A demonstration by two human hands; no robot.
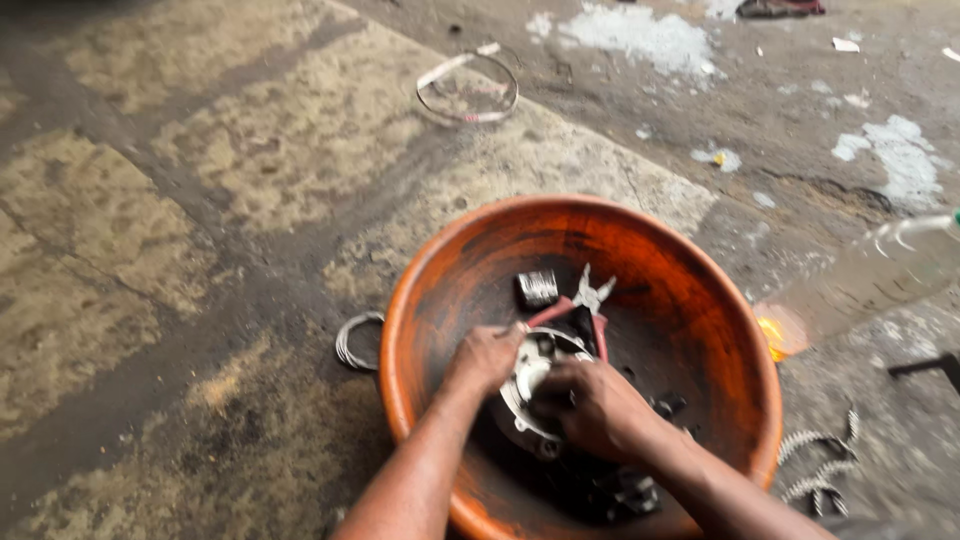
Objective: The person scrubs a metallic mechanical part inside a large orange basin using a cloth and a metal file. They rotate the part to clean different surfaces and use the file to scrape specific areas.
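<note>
Both my hands are down inside a large orange basin [425, 265] with a dark, greasy inside. My left hand [484, 357] grips the left edge of a round silver metal part [524, 377] that rests on the basin's bottom. My right hand [590, 405] lies over the right side of the same part, fingers curled on it. Just behind the part lie red-handled pliers [590, 303] and a small shiny metal block [537, 288]. Dark small parts [632, 490] sit in the basin under my right forearm.
The basin stands on stained concrete. A wire coil [352, 342] lies at its left rim, a thin metal ring [467, 88] farther back. A clear plastic bottle [860, 280] lies to the right, with springs [822, 465] and a dark tool [925, 367] nearby. White debris [640, 35] is scattered beyond.
</note>
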